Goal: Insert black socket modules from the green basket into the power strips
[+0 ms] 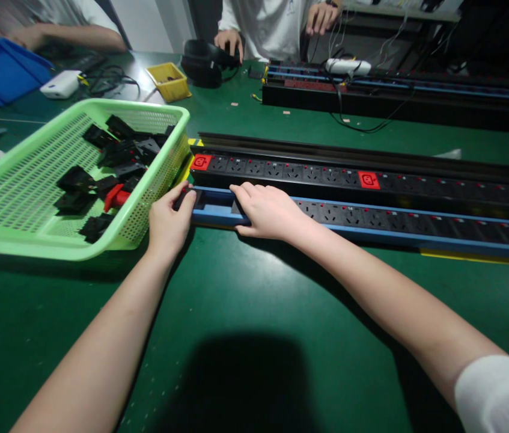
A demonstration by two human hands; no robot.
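Note:
A long blue rail (380, 239) filled with black socket modules (353, 215) lies across the green table. Near its left end a stretch of the channel (219, 207) is bare. My left hand (170, 216) pinches a black socket module (187, 198) at that end, thumb and fingers closed on it. My right hand (263, 210) lies over the rail just right of the gap, its fingers on the modules and the rail's edge; what is under the palm is hidden. Behind runs a black power strip (299, 171) with red sockets (368, 180) among the black ones.
Left of my hands stands a green basket (78, 252) holding several black modules and a red one (116, 197). A yellow tray (168, 83), a blue bin (6, 69) and another strip (371, 108) lie farther back. Two other people work across the table (254, 337).

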